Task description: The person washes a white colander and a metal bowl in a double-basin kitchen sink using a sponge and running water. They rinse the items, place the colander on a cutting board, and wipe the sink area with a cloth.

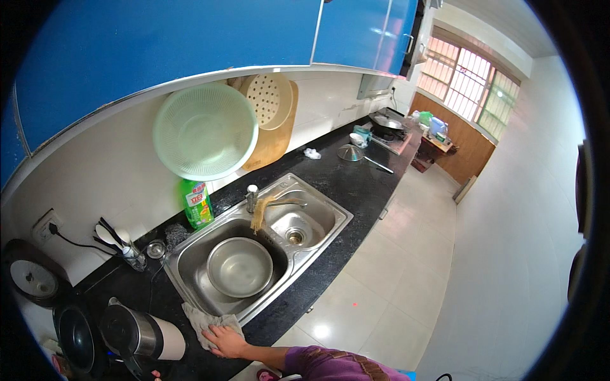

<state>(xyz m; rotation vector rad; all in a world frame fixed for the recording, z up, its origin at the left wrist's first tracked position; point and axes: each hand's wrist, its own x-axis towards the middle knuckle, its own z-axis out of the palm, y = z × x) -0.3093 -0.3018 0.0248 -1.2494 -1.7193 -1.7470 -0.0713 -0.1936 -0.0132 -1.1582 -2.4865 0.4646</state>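
My right hand (225,341) lies flat with spread fingers on a grey-beige cloth (202,319), pressing it on the black countertop at the near left corner of the steel sink. Part of the cloth overlaps the sink rim (250,315). Of my left hand (156,375), only fingertips show at the bottom edge, close to the black handle of an electric kettle (169,339); whether they grip it is hidden. The kettle has a pale pink body and a steel band. In the sink's larger basin sits a round metal bowl (239,267).
A yellowish cloth strip (259,214) hangs over the faucet (251,197). Behind stands a green detergent bottle (196,205), below a hanging pale green colander (205,131). Spoons in a holder (136,259) stand left. A metal lid-like cone (350,152) and a wok (386,126) are farther right.
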